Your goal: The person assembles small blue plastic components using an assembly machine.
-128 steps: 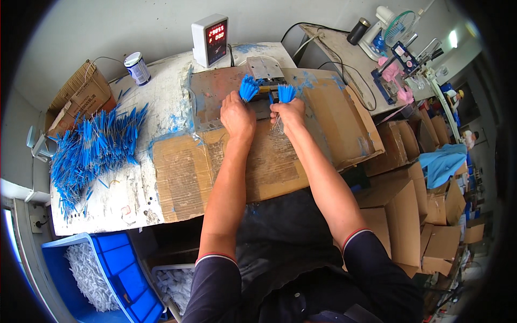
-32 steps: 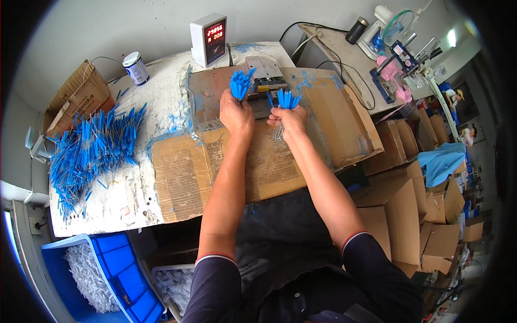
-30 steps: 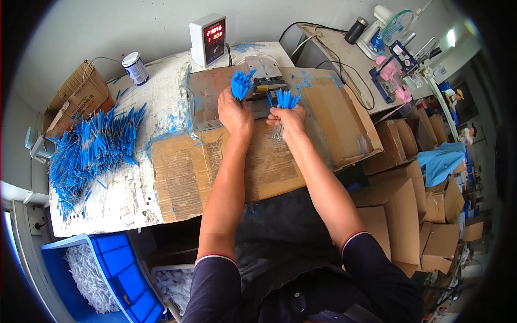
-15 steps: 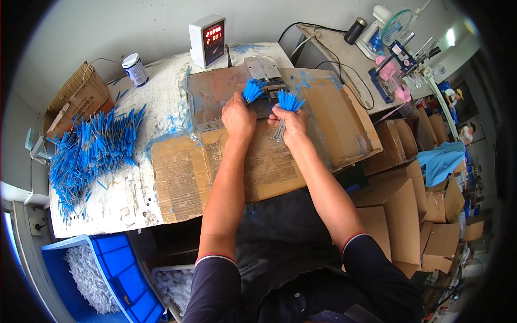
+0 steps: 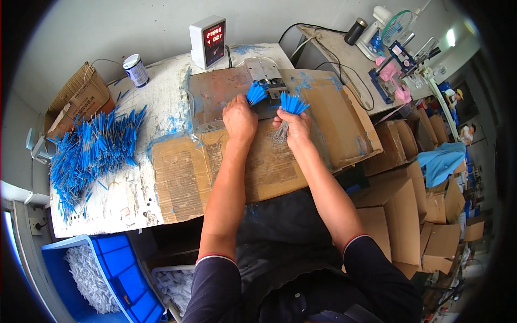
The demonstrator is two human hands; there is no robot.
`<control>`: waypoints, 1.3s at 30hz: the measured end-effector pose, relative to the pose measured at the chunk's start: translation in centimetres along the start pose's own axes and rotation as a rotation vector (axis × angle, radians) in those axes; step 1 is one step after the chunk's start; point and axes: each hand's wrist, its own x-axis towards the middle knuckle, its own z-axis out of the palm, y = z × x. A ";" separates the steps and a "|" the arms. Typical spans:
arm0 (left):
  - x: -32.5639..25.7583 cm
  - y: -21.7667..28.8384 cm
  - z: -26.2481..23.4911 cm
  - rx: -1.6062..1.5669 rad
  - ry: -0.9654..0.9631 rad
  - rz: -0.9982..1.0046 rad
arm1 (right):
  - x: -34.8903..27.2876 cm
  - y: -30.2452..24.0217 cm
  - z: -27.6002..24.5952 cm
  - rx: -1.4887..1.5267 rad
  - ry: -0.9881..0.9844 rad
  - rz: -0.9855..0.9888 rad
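Observation:
My left hand (image 5: 240, 119) is closed around a small bunch of thin sticks with blue ends (image 5: 257, 93), which fan out toward the metal fixture (image 5: 263, 69). To its right, my right hand (image 5: 297, 127) grips a thicker bunch of blue-ended sticks (image 5: 293, 103). Their thin grey, wire-like ends (image 5: 280, 134) stick out below the fingers. Both bunches are close to the fixture's near side; whether the left one touches it I cannot tell. At the table's left lies a large heap of similar blue-ended sticks (image 5: 97, 142).
A digital counter (image 5: 208, 42) with red digits stands behind the worn metal plate (image 5: 215, 102). Cardboard (image 5: 183, 180) covers the table's front edge. Left are a white can (image 5: 135, 70), a cardboard box (image 5: 81, 97) and a blue bin (image 5: 121, 269). Open cartons (image 5: 401, 215) stand at right.
Both hands have shifted slightly to the right with their bunches, and the left bunch has tilted a little toward the fixture. The counter's red digits have changed.

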 end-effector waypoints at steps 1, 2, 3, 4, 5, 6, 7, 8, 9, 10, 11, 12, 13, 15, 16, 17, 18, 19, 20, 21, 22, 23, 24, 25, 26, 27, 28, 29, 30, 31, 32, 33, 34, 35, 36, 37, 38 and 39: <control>0.0 0.1 0.0 0.002 0.039 -0.013 | -0.1 -0.1 0.2 -0.001 -0.002 0.000; 0.0 0.2 -0.1 0.004 0.078 -0.025 | -0.2 -0.2 0.3 -0.010 -0.012 0.008; 0.0 0.2 -0.1 0.004 0.080 -0.027 | -0.2 -0.2 0.5 -0.020 -0.022 0.016; 0.1 0.6 -0.4 -0.044 0.064 -0.113 | -0.3 -0.3 0.6 -0.021 -0.023 0.014; 0.3 1.0 -0.6 -0.092 0.047 -0.198 | -0.4 -0.4 0.8 -0.043 -0.057 0.033; 0.3 1.0 -0.4 -0.094 0.048 -0.198 | -0.5 -0.4 1.0 -0.066 -0.091 0.053; 0.5 0.8 -0.4 -0.389 0.038 -0.226 | -0.8 -0.5 1.5 -0.065 -0.097 0.055; 0.6 0.6 -0.4 -0.685 0.028 -0.251 | -1.2 -0.5 2.0 -0.080 -0.166 0.090; 0.5 0.3 -0.4 -0.680 0.032 -0.252 | -1.5 -0.5 2.5 -0.095 -0.235 0.126; 0.4 0.7 -0.6 -0.835 -0.072 -0.323 | -1.4 -0.7 2.6 -0.087 -0.248 0.130; 0.4 1.1 -0.8 -0.988 -0.178 -0.393 | -1.2 -0.6 2.4 -0.088 -0.245 0.127; 0.5 1.5 -0.8 -0.991 -0.181 -0.391 | -0.9 -0.5 2.3 -0.089 -0.245 0.133; 0.4 1.5 -0.8 -1.033 -0.150 -0.410 | -1.0 -0.4 2.5 -0.088 -0.247 0.142; 0.4 1.4 -0.7 -1.074 -0.121 -0.430 | -1.2 -0.2 2.7 -0.037 -0.236 0.142; 0.4 1.2 -0.4 -1.011 -0.029 -0.364 | -1.3 -0.1 2.8 0.015 -0.228 0.141; 0.5 0.9 -0.2 -0.946 0.061 -0.298 | -1.0 0.1 2.7 0.015 -0.229 0.142; 0.6 0.6 0.0 -0.945 0.062 -0.299 | -0.7 0.5 2.6 0.142 -0.120 0.171; 0.8 0.5 0.3 -0.971 0.122 -0.349 | -0.3 0.7 2.4 0.268 -0.007 0.195; 1.0 0.5 0.5 -0.996 0.182 -0.400 | 0.0 0.9 2.0 0.314 0.081 0.140; 1.1 0.5 0.7 -0.999 0.179 -0.398 | 0.3 0.8 1.4 0.314 0.083 0.137; 1.2 0.3 0.8 -1.024 0.275 -0.437 | 0.3 0.6 1.3 0.328 0.158 0.080; 1.3 0.1 0.7 -1.048 0.370 -0.475 | 0.3 0.5 1.3 0.341 0.232 0.022; 1.4 -0.5 0.7 -1.006 0.369 -0.508 | 0.2 0.4 1.2 0.321 0.234 0.003; 1.3 -0.3 0.6 -1.007 0.366 -0.509 | -0.1 0.2 1.1 0.321 0.237 0.003; 1.2 -0.1 0.6 -1.002 0.365 -0.482 | -0.3 -0.1 0.9 0.148 0.086 -0.046; 1.2 0.1 0.5 -0.997 0.363 -0.455 | -0.5 -0.3 0.9 -0.025 -0.065 -0.093; 1.0 0.0 0.8 -0.996 0.364 -0.453 | -0.9 -0.5 1.4 -0.116 -0.131 -0.053; 0.8 0.2 1.1 -0.938 0.360 -0.410 | -1.2 -0.5 1.8 -0.115 -0.132 -0.053; 0.6 0.2 1.4 -0.879 0.356 -0.368 | -1.6 -0.6 2.2 -0.139 -0.236 -0.037; 0.6 0.8 1.3 -0.881 0.353 -0.367 | -1.5 -0.6 2.0 -0.165 -0.334 -0.023; 0.4 1.4 1.2 -0.856 0.287 -0.363 | -1.3 -0.4 1.9 -0.179 -0.328 -0.020; 0.1 1.9 1.1 -0.830 0.221 -0.358 | -1.1 -0.4 1.7 -0.180 -0.325 -0.021; -0.1 2.8 -0.4 -0.814 0.172 -0.401 | -1.1 -0.4 1.5 -0.173 -0.318 -0.017; 0.0 2.5 -0.2 -0.812 0.171 -0.403 | -1.1 -0.4 1.4 -0.167 -0.309 -0.014; 0.2 2.1 0.0 -0.824 0.150 -0.408 | -1.0 -0.2 1.4 -0.167 -0.308 -0.012; 0.4 1.8 0.1 -0.836 0.131 -0.412 | -1.1 -0.3 1.7 -0.178 -0.269 -0.029; 0.5 1.5 0.2 -0.835 0.133 -0.414 | -1.2 -0.3 1.9 -0.188 -0.229 -0.046; 0.6 1.2 0.3 -0.844 0.159 -0.419 | -1.3 -0.4 2.2 -0.189 -0.230 -0.045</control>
